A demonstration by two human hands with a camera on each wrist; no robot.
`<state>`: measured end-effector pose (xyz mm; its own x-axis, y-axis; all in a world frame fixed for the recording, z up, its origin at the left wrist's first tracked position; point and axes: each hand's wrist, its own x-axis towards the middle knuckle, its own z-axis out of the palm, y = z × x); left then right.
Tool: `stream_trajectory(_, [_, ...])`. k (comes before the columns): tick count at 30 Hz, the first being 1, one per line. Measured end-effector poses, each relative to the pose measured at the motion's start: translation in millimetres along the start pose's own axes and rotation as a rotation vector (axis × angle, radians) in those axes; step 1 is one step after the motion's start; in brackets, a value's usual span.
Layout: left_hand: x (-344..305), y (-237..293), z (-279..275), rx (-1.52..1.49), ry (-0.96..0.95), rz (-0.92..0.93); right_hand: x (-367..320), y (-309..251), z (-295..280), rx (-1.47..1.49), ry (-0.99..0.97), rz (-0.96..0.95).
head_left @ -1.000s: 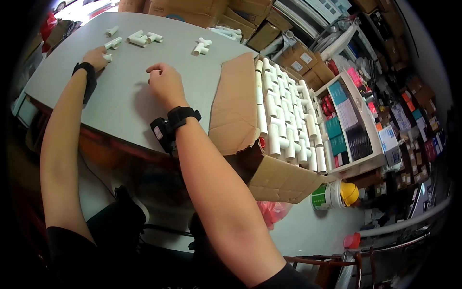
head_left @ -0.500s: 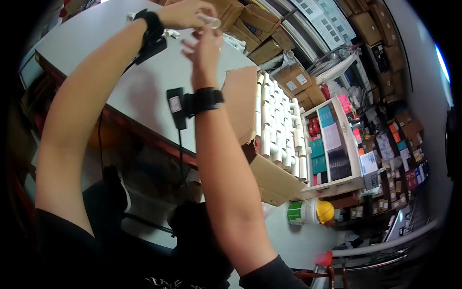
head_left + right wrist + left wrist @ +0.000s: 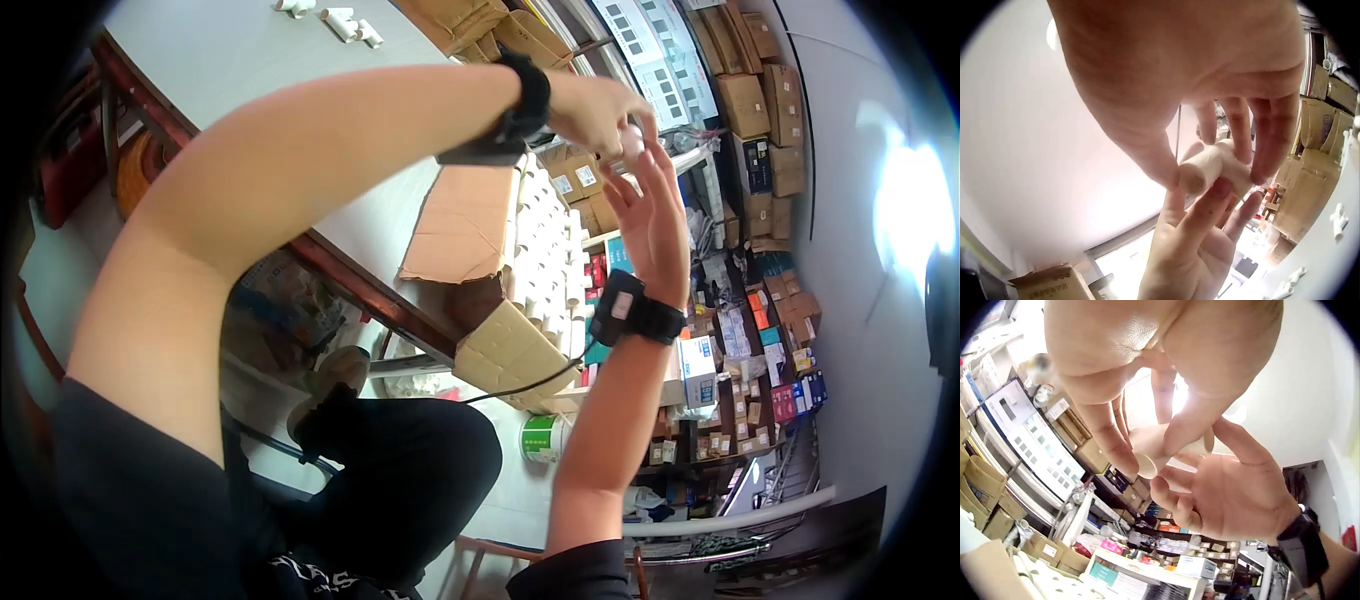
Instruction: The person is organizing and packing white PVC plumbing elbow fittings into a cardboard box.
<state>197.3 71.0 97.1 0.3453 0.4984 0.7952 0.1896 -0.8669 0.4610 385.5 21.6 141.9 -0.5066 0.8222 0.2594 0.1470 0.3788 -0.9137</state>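
Observation:
A white plastic pipe tee fitting (image 3: 1204, 170) is held up between both hands. My left hand (image 3: 590, 108) pinches it between thumb and fingers, as the left wrist view shows at the round end of the tee fitting (image 3: 1147, 464). My right hand (image 3: 655, 225) comes from below in the head view. In the right wrist view its thumb and fingertips close about the fitting from opposite sides, while the left thumb presses against its body. The hands cover much of the fitting in the head view.
Below the hands, an open cardboard box (image 3: 455, 225) holds rows of white fittings (image 3: 545, 255). More tee fittings (image 3: 342, 24) lie on the grey table (image 3: 240, 50). A green-and-white bucket (image 3: 543, 438) stands on the floor. Stacked cartons (image 3: 755, 110) line the wall.
My left hand has picked a fitting off the table and carried it up and rightward. The right hand has risen to meet it, and the head view has swung right.

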Motion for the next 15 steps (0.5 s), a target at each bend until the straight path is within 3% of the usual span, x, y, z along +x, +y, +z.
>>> stream_trajectory(2, [-2.4,20.2,15.0,-0.131,-0.069,-0.149,-10.8,-1.7,-26.3,-0.107,-0.035,0.057])
stream_trajectory(4, [-5.1,8.3,38.3,-0.104,-0.026,-0.025,-18.5,3.0,-50.6,-0.186,-0.052,0.114])
stream_trajectory(6, [-9.5,1.2,53.0,-0.112,-0.138,-0.12,-23.3,11.1,-71.7,-0.302,-0.082,0.214])
stream_trajectory(7, [-16.9,4.9,55.5,-0.056,-0.174,-0.142,-24.5,18.3,-83.4,-0.358,-0.096,0.265])
stream_trajectory(8, [-16.6,8.7,53.4,0.197,-0.385,-0.18,-24.3,32.4,-99.1,-0.388,-0.036,0.313])
stream_trajectory(10, [-26.6,-11.2,66.3,0.429,-0.503,-0.134,-24.6,52.8,-120.9,-0.512,0.019,0.404])
stream_trajectory(15, [-44.2,-37.5,81.6,0.473,-0.602,-0.323,-13.3,109.7,-161.7,-0.607,0.053,0.528])
